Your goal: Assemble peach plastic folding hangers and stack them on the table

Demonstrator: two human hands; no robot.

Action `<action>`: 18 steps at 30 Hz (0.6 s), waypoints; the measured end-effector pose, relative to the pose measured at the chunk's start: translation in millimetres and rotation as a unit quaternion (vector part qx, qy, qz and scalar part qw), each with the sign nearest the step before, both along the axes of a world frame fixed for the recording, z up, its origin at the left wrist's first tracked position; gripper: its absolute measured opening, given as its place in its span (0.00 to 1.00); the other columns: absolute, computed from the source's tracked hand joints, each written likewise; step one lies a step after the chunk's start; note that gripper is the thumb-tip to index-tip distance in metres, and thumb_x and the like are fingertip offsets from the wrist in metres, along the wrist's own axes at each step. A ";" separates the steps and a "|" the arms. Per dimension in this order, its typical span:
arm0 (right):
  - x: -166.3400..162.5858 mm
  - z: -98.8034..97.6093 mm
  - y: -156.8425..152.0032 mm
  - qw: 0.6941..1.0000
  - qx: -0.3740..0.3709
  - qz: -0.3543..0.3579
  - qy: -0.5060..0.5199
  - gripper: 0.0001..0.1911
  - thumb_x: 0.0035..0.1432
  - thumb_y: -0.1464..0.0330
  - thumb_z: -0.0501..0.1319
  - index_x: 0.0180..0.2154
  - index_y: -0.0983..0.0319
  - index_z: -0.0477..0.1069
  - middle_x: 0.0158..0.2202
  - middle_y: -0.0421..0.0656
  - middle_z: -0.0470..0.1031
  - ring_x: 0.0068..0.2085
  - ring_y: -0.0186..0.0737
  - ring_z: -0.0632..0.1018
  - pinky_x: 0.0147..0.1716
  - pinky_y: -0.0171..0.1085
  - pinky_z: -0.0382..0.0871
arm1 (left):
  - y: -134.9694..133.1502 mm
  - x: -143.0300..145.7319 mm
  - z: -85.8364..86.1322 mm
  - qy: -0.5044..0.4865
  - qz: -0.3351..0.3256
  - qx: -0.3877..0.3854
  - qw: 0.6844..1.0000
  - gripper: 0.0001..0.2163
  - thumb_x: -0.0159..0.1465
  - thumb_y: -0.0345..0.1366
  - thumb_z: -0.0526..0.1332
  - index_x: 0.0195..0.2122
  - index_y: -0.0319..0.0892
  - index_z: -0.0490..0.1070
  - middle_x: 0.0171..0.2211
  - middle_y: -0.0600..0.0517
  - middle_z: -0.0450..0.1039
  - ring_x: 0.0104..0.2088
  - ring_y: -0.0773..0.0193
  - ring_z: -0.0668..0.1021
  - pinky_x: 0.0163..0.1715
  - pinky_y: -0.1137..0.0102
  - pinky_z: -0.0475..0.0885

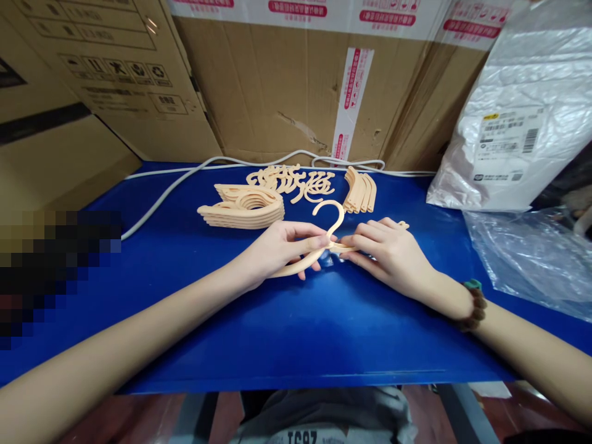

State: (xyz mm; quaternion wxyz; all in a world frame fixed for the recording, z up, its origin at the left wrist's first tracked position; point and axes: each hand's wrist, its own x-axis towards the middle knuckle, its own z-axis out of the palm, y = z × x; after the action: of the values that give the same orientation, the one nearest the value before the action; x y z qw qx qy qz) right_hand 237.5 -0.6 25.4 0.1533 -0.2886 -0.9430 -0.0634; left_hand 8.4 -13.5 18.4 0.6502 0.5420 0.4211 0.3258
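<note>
A beige plastic clothes hanger (pixel 341 217) is held in front of me, its hook pointing up and curving to the left. My left hand (pixel 277 250) pinches it at the base of the hook, and one curved arm of the hanger runs under the palm. On the other side, my right hand (pixel 393 251) has its fingers closed over the second arm, whose tip shows beyond the knuckles. Just behind my left hand lies a stack of beige hanger pieces (pixel 245 217). Loose beige hooks (pixel 282 179) are heaped farther back. Several curved arm pieces (pixel 361 191) stand grouped behind my right hand.
All this is on a blue table (pixel 277 339). Cardboard boxes (pixel 287 86) wall off the back and left. A white cable (pixel 171 191) crosses the rear. At right are a white plastic parcel bag (pixel 509 129) and clear plastic film (pixel 522 253).
</note>
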 end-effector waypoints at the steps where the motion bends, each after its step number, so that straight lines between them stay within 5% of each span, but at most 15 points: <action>1: -0.2 -0.3 -0.3 1.000 -0.003 -0.001 0.003 0.17 0.70 0.60 0.50 0.43 0.62 0.74 0.33 0.43 0.74 0.34 0.37 0.71 0.34 0.38 0.55 | -0.2 0.0 0.8 0.003 -0.001 0.001 1.000 0.12 0.60 0.42 0.67 0.39 0.40 0.77 0.27 0.52 0.76 0.24 0.68 0.78 0.18 0.79 0.71; 18: -2.6 -0.2 -6.4 0.999 0.045 0.017 -0.012 0.19 0.71 0.62 0.48 0.45 0.63 0.75 0.30 0.42 0.73 0.30 0.36 0.69 0.31 0.37 0.53 | 3.3 -5.8 -3.6 0.038 0.012 0.060 0.997 0.10 0.58 0.42 0.68 0.36 0.41 0.79 0.36 0.51 0.81 0.36 0.65 0.79 0.39 0.73 0.71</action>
State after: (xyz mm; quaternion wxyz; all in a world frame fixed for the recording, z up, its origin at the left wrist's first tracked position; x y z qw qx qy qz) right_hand 234.9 -6.9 25.3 0.1555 -0.2649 -0.9457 -0.1066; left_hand 2.6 -10.1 14.8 0.5961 0.5867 0.4319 0.3374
